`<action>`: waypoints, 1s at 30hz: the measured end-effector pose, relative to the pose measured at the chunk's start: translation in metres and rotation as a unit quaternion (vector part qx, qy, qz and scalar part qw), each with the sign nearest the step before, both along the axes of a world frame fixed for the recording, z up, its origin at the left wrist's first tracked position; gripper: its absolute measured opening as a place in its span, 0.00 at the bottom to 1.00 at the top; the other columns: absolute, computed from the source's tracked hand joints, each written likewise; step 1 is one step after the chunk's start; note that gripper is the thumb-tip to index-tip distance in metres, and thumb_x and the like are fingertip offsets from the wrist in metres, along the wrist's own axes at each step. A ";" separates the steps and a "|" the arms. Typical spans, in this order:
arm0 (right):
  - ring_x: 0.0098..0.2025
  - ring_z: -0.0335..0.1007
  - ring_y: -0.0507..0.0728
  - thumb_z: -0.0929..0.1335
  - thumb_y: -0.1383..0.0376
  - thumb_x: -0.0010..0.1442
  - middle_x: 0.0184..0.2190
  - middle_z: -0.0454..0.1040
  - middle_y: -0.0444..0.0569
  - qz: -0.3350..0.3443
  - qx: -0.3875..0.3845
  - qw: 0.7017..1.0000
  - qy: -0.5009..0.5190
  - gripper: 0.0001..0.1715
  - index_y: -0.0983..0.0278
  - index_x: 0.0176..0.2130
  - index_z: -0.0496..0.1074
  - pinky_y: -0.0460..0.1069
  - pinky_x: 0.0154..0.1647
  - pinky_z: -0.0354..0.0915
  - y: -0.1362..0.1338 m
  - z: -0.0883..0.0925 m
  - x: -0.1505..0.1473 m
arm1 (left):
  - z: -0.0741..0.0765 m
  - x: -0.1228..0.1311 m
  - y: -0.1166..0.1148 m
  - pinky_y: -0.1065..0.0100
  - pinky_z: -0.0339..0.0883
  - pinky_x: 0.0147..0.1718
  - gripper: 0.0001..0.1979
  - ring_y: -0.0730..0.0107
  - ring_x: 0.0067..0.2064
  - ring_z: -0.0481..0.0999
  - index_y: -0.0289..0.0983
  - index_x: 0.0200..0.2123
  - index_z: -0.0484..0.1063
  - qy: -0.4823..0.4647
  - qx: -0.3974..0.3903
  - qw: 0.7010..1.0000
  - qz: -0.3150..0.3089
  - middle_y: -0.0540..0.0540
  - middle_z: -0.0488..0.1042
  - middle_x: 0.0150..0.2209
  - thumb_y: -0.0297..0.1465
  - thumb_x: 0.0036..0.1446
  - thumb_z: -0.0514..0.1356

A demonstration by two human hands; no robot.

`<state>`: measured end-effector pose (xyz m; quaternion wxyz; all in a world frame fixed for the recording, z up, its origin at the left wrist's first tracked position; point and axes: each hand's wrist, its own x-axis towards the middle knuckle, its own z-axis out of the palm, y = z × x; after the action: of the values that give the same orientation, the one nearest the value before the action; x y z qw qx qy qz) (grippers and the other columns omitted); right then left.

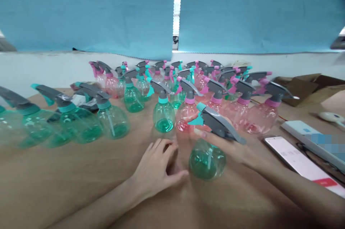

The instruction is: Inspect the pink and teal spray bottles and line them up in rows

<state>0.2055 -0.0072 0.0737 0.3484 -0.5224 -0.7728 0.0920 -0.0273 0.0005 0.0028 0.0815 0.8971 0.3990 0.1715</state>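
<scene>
I have one green bottle (207, 162) in my right hand (229, 148), fingers closed round its neck, just under the grey head with its one teal nozzle and one teal trigger. It leans a little, in front of me over the table (113, 186); whether its base touches, I can't tell. My left hand (159, 168) is empty, palm down, fingers loosely bent, thumb just beside the bottle.

To my left stand three green ones (81, 125), plus a fourth (4, 128) cut by the edge of view. Ahead, the front row counts one green (164, 116) and four pinks (237, 112). Behind these, more of both colours overlap too much for a sure count. On my right I count one phone (299, 164), one white bar (309, 137) and one cardboard box (309, 87).
</scene>
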 end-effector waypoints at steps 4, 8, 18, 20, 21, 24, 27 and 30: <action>0.21 0.63 0.53 0.65 0.55 0.58 0.25 0.68 0.42 0.065 0.000 0.996 0.064 0.09 0.54 0.38 0.70 0.48 0.18 0.60 0.002 0.004 -0.005 | -0.002 0.001 -0.001 0.52 0.63 0.47 0.22 0.50 0.51 0.67 0.38 0.49 0.67 -0.003 -0.012 1.000 -0.014 0.40 0.67 0.52 0.44 0.55 0.61; 0.19 0.55 0.50 0.65 0.58 0.59 0.21 0.59 0.38 0.091 -0.054 0.990 0.090 0.09 0.58 0.29 0.62 0.46 0.18 0.56 0.002 0.009 -0.008 | -0.003 0.001 -0.001 0.52 0.62 0.49 0.22 0.50 0.54 0.65 0.36 0.49 0.67 0.001 -0.013 1.000 -0.024 0.38 0.65 0.55 0.42 0.56 0.60; 0.21 0.51 0.49 0.64 0.63 0.60 0.21 0.57 0.37 0.166 -0.049 0.973 0.155 0.10 0.59 0.27 0.60 0.46 0.20 0.52 0.006 0.007 -0.007 | -0.007 -0.001 0.000 0.51 0.60 0.53 0.24 0.50 0.58 0.62 0.36 0.55 0.64 0.023 0.004 0.999 -0.024 0.38 0.63 0.59 0.40 0.58 0.59; 0.20 0.54 0.49 0.65 0.62 0.59 0.22 0.61 0.38 0.155 -0.048 0.973 0.166 0.05 0.58 0.31 0.64 0.46 0.20 0.55 0.005 0.006 -0.009 | -0.009 -0.002 0.000 0.51 0.59 0.54 0.26 0.50 0.59 0.61 0.36 0.57 0.62 0.032 0.008 0.999 -0.018 0.37 0.61 0.60 0.40 0.58 0.59; 0.21 0.57 0.50 0.65 0.62 0.59 0.22 0.64 0.38 0.148 -0.046 0.973 0.171 0.03 0.58 0.32 0.66 0.46 0.20 0.58 0.005 0.005 -0.011 | -0.010 -0.002 0.001 0.50 0.58 0.55 0.27 0.50 0.59 0.61 0.36 0.58 0.61 0.037 0.010 0.999 -0.015 0.37 0.60 0.61 0.40 0.58 0.59; 0.28 0.70 0.53 0.67 0.60 0.57 0.25 0.71 0.41 0.126 -0.049 0.974 0.179 0.06 0.57 0.29 0.70 0.47 0.29 0.68 0.005 0.000 -0.013 | -0.012 -0.002 0.002 0.50 0.58 0.55 0.27 0.50 0.60 0.61 0.37 0.59 0.60 0.047 0.012 0.999 -0.008 0.37 0.61 0.61 0.40 0.59 0.58; 0.35 0.76 0.56 0.68 0.55 0.56 0.29 0.77 0.44 0.102 -0.076 0.979 0.157 0.09 0.57 0.31 0.73 0.50 0.37 0.73 0.007 -0.005 -0.012 | -0.011 -0.002 0.003 0.51 0.58 0.55 0.26 0.51 0.60 0.61 0.37 0.59 0.60 0.054 0.010 0.998 -0.009 0.38 0.62 0.60 0.39 0.59 0.57; 0.37 0.78 0.57 0.67 0.52 0.56 0.35 0.80 0.46 0.110 -0.090 0.983 0.115 0.14 0.58 0.37 0.75 0.53 0.40 0.75 0.010 -0.009 -0.009 | -0.010 -0.002 0.003 0.51 0.58 0.55 0.26 0.51 0.60 0.61 0.36 0.60 0.61 0.062 0.010 0.998 -0.011 0.38 0.62 0.61 0.38 0.60 0.57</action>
<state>0.1966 0.0028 0.0648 0.3737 -0.4495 -0.7690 0.2586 -0.0295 0.0033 -0.0071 0.0496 0.9110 0.3918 0.1188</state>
